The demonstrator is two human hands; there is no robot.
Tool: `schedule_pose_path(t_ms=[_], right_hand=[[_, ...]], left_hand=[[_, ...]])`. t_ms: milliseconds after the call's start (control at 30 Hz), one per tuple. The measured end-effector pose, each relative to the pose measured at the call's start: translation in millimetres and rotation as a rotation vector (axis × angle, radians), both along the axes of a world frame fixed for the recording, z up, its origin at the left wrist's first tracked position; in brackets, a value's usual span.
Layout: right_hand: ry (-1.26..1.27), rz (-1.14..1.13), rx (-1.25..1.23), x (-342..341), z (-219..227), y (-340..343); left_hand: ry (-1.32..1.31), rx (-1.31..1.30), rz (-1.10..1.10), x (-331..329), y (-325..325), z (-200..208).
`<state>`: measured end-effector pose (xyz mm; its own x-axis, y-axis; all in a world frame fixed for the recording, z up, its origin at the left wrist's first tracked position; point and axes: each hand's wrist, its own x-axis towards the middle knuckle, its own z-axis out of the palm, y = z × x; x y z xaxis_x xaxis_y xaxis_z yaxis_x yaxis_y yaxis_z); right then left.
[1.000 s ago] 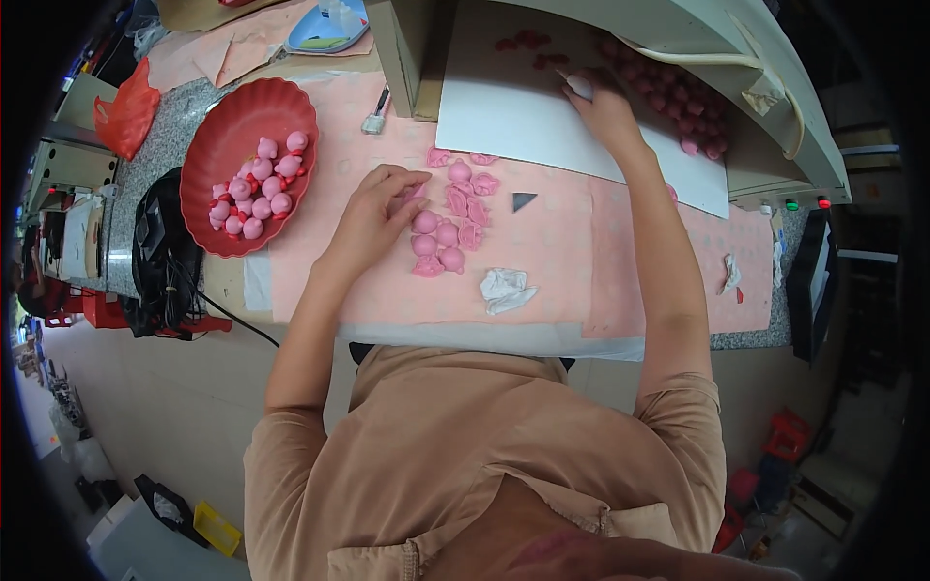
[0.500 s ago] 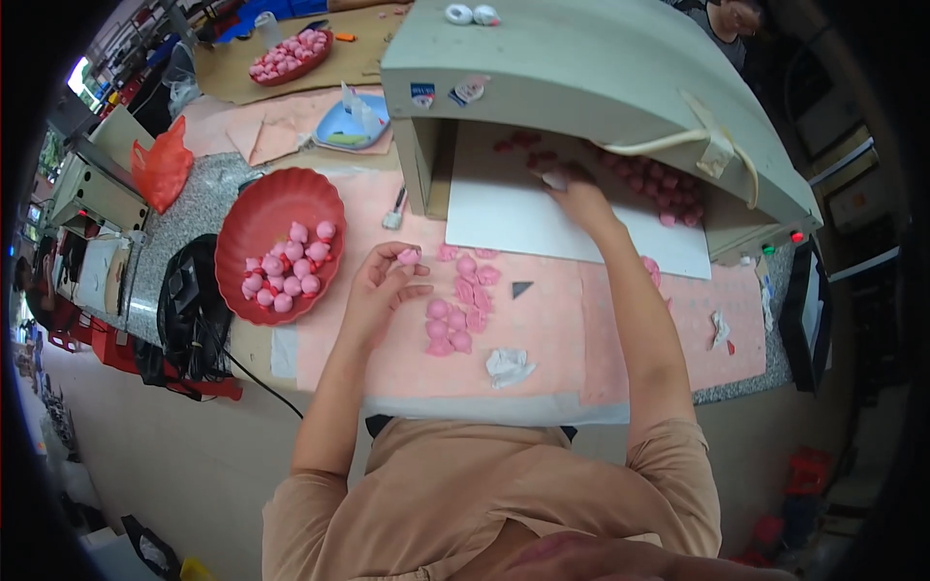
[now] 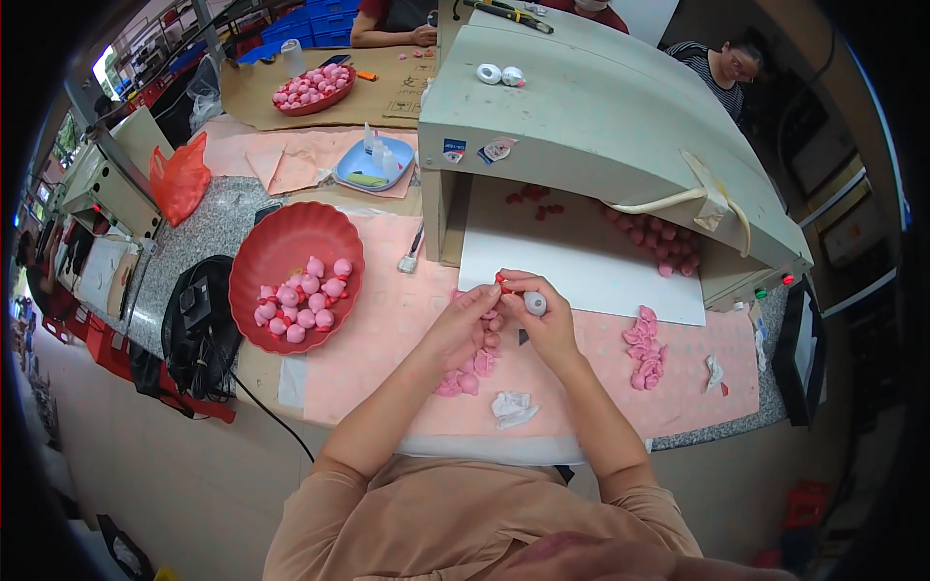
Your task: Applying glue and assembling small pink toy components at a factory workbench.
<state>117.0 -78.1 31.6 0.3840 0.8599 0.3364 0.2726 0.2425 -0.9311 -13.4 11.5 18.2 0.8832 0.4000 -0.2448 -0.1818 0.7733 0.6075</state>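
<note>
My left hand (image 3: pixel 459 327) and my right hand (image 3: pixel 545 327) meet over the mat, both closed, fingertips pinching around a small red piece (image 3: pixel 502 282). My right hand also keeps a small whitish bottle (image 3: pixel 535 303) against its palm, round end showing. Whether a pink ball sits in my left fingers is hidden. Beneath my hands lie pink molded pieces (image 3: pixel 482 363), partly covered by the left wrist. More petal-like pink pieces (image 3: pixel 645 349) form a heap to the right. On the left, a red scalloped bowl (image 3: pixel 254 254) holds pink balls with red bits (image 3: pixel 308 295).
A pale green hooded box (image 3: pixel 601 107) stands ahead, with a white board (image 3: pixel 581 281) and dark red balls (image 3: pixel 659 237) under it. Crumpled tissue (image 3: pixel 513 409), a brush (image 3: pixel 411 254) and a blue tray (image 3: pixel 376 167) lie around. People sit beyond; a black cable hangs at left.
My right hand has come out from under the hood to meet my left hand, bringing the bottle. My left hand has moved right, away from the bowl. The view has shifted.
</note>
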Motion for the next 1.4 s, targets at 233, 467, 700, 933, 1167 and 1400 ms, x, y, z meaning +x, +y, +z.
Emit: schedule_pose_path(t_ms=[233, 467, 700, 933, 1167, 1400], right_hand=[[0.346, -0.014, -0.164, 3.1, -11.4, -8.1], [0.525, 0.106, -0.297, 15.6, -7.8, -14.4], [0.520, 0.025, -0.234, 27.4, 3.0, -12.3], [0.533, 0.091, -0.234, 16.2, 0.7, -20.3], [0.533, 0.096, -0.230, 1.2, -12.9, -14.5], [0.863, 0.091, -0.201, -3.2, -13.4, -9.3]], left_hand=[[0.110, 0.727, 0.194, -3.5, -8.0, -2.9], [0.248, 1.166, 0.131, -2.7, -7.0, -3.6], [0.119, 0.910, 0.067, -6.6, 4.1, 0.4], [0.000, 0.806, 0.131, -2.6, 3.3, -10.1], [0.055, 0.846, 0.183, 1.6, -0.1, -12.1], [0.061, 1.019, 0.190, 2.5, -10.1, -3.2]])
